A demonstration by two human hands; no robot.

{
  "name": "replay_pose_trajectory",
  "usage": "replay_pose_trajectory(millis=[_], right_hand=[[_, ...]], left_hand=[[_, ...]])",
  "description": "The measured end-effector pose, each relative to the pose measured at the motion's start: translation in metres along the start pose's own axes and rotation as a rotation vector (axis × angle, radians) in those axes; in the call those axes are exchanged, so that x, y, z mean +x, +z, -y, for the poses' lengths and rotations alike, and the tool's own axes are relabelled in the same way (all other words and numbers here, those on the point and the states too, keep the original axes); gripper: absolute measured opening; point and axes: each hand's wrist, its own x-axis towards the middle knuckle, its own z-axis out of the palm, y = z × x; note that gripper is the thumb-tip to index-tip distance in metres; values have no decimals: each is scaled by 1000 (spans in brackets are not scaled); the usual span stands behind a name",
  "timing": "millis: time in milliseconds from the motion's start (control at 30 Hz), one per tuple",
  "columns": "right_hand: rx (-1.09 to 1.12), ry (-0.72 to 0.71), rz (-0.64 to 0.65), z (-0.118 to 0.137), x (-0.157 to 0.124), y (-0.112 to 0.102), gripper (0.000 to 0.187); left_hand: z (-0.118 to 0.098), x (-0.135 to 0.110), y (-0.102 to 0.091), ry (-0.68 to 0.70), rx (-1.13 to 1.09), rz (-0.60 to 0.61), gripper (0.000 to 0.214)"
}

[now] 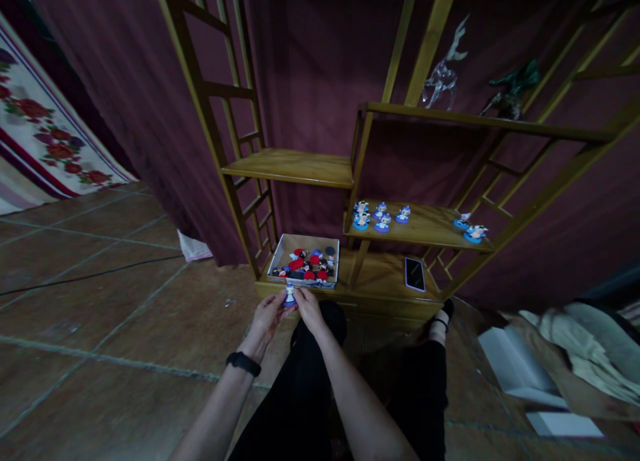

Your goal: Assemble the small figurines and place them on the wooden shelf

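Observation:
Between my two hands is a small figurine (pixel 289 294) with a white body and a purple round base, held upright. My left hand (pixel 269 312) pinches it from the left, and my right hand (pixel 309 308) has its fingers closed on its right side. Just beyond them stands an open box (pixel 279 251) on the bottom shelf, with several figurines and red and dark round bases jumbled inside. On the middle shelf (pixel 425 226), several similar figurines (pixel 382 222) stand grouped at the left, and two figurines with blue bases (pixel 475 234) stand at the right.
A phone (pixel 415 274) lies on the bottom shelf. Above, a clear deer ornament (pixel 442 81) and a dark green ornament (pixel 515 91) stand on the upper shelf. White boxes (pixel 520 368) and cloth lie on the floor at right. A dark cable (pixel 90 274) crosses the tiles at left.

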Motion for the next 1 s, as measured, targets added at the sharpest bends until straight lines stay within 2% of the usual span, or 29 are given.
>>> replay_pose_trajectory(millis=[133, 300, 600, 800, 1000], right_hand=[[-3, -26, 14, -5, 0, 2, 28], [-43, -41, 31, -12, 1, 5, 26], [-154, -55, 35, -9, 0, 2, 24], [-107, -17, 41, -9, -1, 3, 21], [-40, -4, 14, -10, -2, 6, 16]], left_hand=[[1, -3, 1, 24, 12, 16, 13], [0, -6, 3, 32, 13, -23, 9], [-1, -5, 3, 19, 16, -42, 6], [0, -4, 2, 10, 19, -57, 5], [1, -6, 1, 49, 32, 4, 7]])
